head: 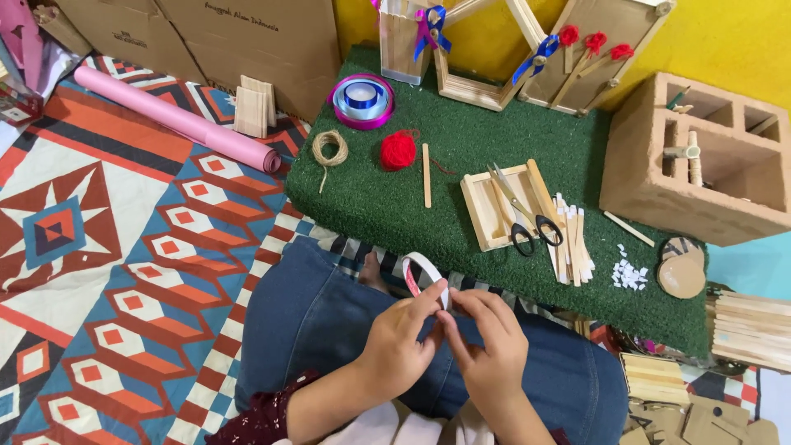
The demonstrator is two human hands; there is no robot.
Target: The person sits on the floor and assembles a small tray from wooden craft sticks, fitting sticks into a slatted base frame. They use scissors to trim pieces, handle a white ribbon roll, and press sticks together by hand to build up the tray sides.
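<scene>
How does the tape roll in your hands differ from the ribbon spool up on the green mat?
The tape roll is white and thin, held upright on edge by both hands; the ribbon spool is blue and purple, wider, and lies flat on the green mat, untouched. Both are round rolls with an open centre.

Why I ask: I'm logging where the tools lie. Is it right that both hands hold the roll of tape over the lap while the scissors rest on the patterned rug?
Not quite. Both the left hand and the right hand do hold the roll of tape over the lap, but the scissors rest on the small wooden tray on the green turf mat, not on the patterned rug. The head view shows it.
</scene>
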